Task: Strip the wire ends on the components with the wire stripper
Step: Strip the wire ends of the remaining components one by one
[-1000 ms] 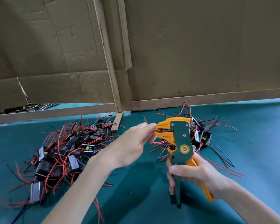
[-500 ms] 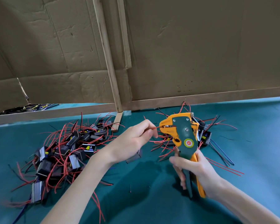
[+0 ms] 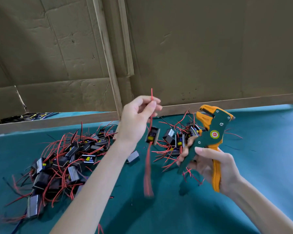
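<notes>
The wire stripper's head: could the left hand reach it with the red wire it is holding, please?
Probably yes. The left hand pinches the red wire, its component dangling below, and the wire stripper sits raised in the right hand just beside it, with only open air between them.

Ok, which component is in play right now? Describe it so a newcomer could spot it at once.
On the green table, look between the big left pile and the smaller right pile. There the left hand pinches a red wire, and a small black component hangs from it. It is the only one off the cloth, its other red wires dangling below.
</notes>
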A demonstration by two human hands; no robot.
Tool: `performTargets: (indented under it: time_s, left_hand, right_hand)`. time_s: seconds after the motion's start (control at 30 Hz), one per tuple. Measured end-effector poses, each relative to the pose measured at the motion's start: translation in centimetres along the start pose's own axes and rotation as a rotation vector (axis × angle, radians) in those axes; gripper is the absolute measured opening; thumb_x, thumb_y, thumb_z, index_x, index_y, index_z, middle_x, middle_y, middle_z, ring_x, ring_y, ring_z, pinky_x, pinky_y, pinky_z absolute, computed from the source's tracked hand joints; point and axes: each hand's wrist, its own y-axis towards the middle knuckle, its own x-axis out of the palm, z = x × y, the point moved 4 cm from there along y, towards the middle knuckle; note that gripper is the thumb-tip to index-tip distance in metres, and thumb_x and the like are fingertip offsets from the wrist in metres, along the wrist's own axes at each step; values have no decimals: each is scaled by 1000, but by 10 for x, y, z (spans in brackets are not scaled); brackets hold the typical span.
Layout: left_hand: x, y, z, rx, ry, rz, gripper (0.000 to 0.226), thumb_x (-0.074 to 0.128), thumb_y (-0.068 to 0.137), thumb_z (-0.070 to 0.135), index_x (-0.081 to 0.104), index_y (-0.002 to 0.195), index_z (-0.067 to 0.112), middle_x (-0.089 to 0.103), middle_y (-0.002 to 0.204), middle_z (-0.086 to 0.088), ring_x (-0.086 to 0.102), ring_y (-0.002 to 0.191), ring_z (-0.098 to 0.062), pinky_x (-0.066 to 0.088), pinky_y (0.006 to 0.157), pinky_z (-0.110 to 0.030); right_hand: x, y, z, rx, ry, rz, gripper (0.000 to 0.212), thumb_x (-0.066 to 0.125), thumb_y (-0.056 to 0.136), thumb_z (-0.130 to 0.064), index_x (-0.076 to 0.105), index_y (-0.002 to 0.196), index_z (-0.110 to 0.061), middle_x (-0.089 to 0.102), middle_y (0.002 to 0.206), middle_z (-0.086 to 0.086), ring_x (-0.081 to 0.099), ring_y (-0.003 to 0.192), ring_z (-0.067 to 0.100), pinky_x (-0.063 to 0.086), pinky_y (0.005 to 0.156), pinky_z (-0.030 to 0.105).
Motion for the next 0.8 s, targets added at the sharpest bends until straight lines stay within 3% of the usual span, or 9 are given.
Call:
performTargets:
  time_s: [0.17, 0.27, 0.4, 0.53, 0.6, 0.67, 0.73, 0.8]
  left_hand:
    - [55, 25, -15, -181, -211, 125, 8, 61, 90, 0, 67, 89, 4, 69, 80, -9, 64, 72, -17, 59, 70, -32]
    - [78, 19, -39, -300, -331, 161, 8, 59, 91, -5, 64, 89, 1, 65, 79, -12, 61, 72, -21, 57, 74, -35]
    - [80, 5, -56, -293, -88, 77, 10, 63, 91, 6, 68, 96, 12, 71, 99, -9, 62, 89, -16, 48, 94, -34]
    - [60, 1, -59, -220, 121, -63, 38, 63, 90, 15, 57, 124, 30, 58, 120, -1, 53, 85, -12, 48, 96, -38]
    - [48, -4, -59, -221, 141, -64, 52, 63, 89, 14, 44, 133, 34, 49, 127, -2, 56, 97, -15, 46, 99, -38]
    - [36, -11, -64, -236, 229, -1, 63, 68, 84, 17, 32, 134, 32, 38, 128, -2, 47, 118, -20, 38, 103, -36]
    - [31, -20, -75, -303, 351, -43, 82, 76, 77, 24, 20, 137, 23, 28, 129, -2, 34, 129, -23, 28, 103, -30]
    - [38, -33, -90, -482, 365, -235, 114, 79, 74, 35, -7, 147, 20, 26, 141, -5, 31, 134, -21, 24, 103, -25]
  right_hand:
    - [-5, 1, -5, -13, -12, 20, 22, 61, 68, -11, 62, 89, -4, 60, 79, 21, 62, 72, 36, 56, 69, 44]
    - [-7, 1, -7, -36, -31, 37, 20, 60, 69, -10, 61, 88, -4, 60, 78, 21, 62, 71, 36, 56, 69, 44]
    - [-9, 1, -12, -70, -16, 36, 21, 61, 68, -11, 60, 88, -3, 60, 78, 21, 62, 72, 38, 56, 69, 46]
    - [-16, 1, -18, -106, -8, 55, 20, 61, 69, -12, 61, 88, -5, 61, 80, 18, 62, 76, 37, 56, 73, 46]
    - [-20, 2, -22, -144, -19, 79, 18, 59, 71, -11, 60, 88, -6, 61, 80, 17, 63, 76, 36, 57, 75, 45]
    - [-24, 3, -25, -176, -26, 102, 14, 52, 77, -8, 60, 88, -7, 61, 80, 16, 63, 77, 34, 57, 76, 44]
    - [-26, 4, -27, -193, -22, 115, 16, 46, 81, -6, 61, 87, -8, 62, 80, 15, 64, 76, 33, 57, 76, 43]
    - [-27, 4, -29, -200, -25, 125, 17, 44, 81, -6, 60, 87, -8, 62, 79, 15, 65, 76, 33, 57, 75, 43]
